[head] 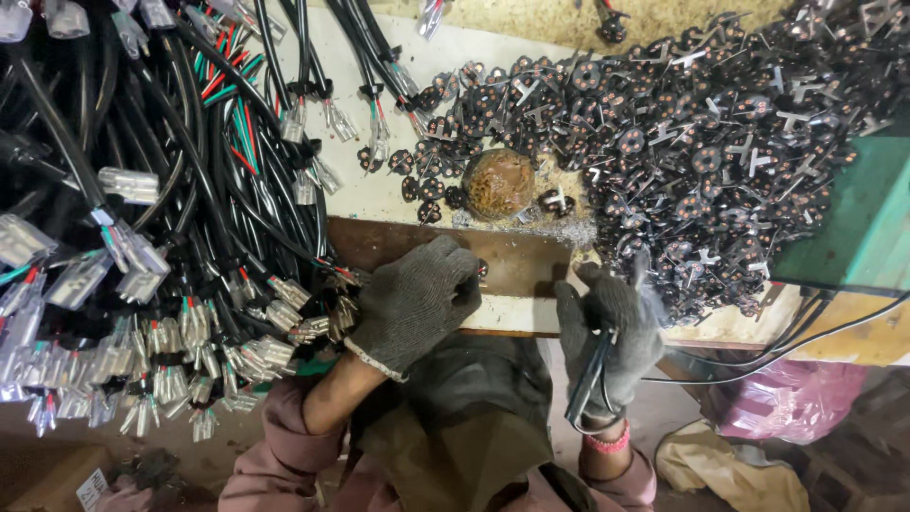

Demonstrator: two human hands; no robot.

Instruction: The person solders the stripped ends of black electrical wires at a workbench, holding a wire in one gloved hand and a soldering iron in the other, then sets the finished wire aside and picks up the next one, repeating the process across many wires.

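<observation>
Your left hand (pixel 414 301), in a grey knit glove, is closed into a loose fist and rests on the brown wooden strip (pixel 517 265) at the bench edge; what it grips, I cannot tell. Just left of it lie the black cables with clear-sleeved terminals (pixel 180 332). Your right hand (pixel 607 332), also gloved, is closed around a black cable (pixel 590 379). Above and right of this hand is the heap of small black plug inserts (pixel 701 152). Between the hands, further away, sits a round brown lump (pixel 499 183).
</observation>
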